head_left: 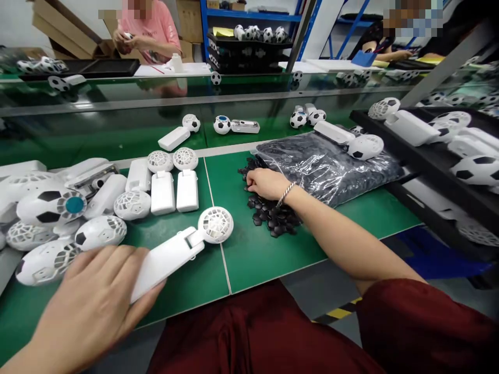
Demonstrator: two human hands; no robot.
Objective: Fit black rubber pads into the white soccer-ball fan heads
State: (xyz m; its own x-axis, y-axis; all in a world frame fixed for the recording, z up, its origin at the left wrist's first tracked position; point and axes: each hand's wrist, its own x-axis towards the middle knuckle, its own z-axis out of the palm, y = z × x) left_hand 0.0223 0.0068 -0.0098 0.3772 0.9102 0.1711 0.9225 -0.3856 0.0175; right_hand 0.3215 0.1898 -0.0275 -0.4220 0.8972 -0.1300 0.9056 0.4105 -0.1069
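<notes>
My left hand [97, 296] grips the white handle of a handheld fan [171, 254], whose round, grille-patterned head points away to the right above the green table. My right hand [268, 183] reaches into a loose pile of small black plastic pieces [275, 218]; its fingers are bent and pinched together among them, and whether a piece is between them is hidden. Beside that hand lies a clear plastic bag [331, 179] full of more black pieces. Two white fans [187, 189] stand in a row just beyond the held one.
Several fans with football-patterned heads [50, 205] are heaped at the left. Black trays [436, 171] of fans stand at the right. A green conveyor belt [136, 132] carries fans across the back. A person in pink [150, 31] sits opposite; another is at far right.
</notes>
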